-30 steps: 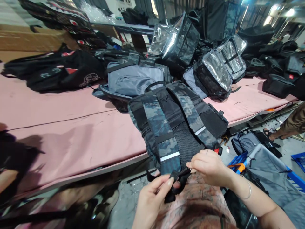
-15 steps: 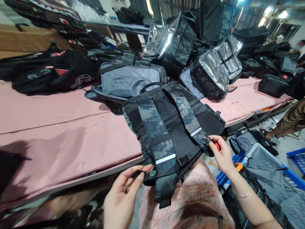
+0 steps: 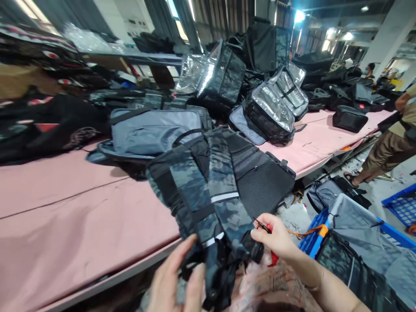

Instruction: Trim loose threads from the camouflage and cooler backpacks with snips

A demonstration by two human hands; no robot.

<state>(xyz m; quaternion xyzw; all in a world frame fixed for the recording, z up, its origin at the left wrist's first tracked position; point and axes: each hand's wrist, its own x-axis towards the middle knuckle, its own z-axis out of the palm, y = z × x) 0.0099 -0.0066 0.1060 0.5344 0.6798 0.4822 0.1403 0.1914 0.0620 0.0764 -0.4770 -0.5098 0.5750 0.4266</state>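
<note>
A black and grey camouflage backpack [image 3: 208, 173] lies with its back panel up over the table's front edge, its lower end towards me. Its right shoulder strap [image 3: 224, 173] is drawn across to the left, beside the left strap [image 3: 191, 190]. My right hand [image 3: 273, 234] is closed around red-handled snips [image 3: 273, 259], whose dark blades poke out past the fingers. Its fingertips also touch the black end of the right strap. Blurred, my left hand [image 3: 175, 277] has its thumb and forefinger apart beside the dangling strap ends [image 3: 221, 277].
Another open bag with grey lining [image 3: 159, 130] rests behind the backpack on the pink-covered table [image 3: 130, 208]. Silver-lined bags [image 3: 269, 108] stand farther back. Black bags [image 3: 48, 125] lie at left. A blue crate [image 3: 344, 212] holding bags is at lower right. A person [image 3: 386, 147] stands beyond.
My right hand has pulled the right shoulder strap leftward over the backpack. My left hand has let go of the compass-bearing strap piece and spread its fingers. The view has tilted up slightly.
</note>
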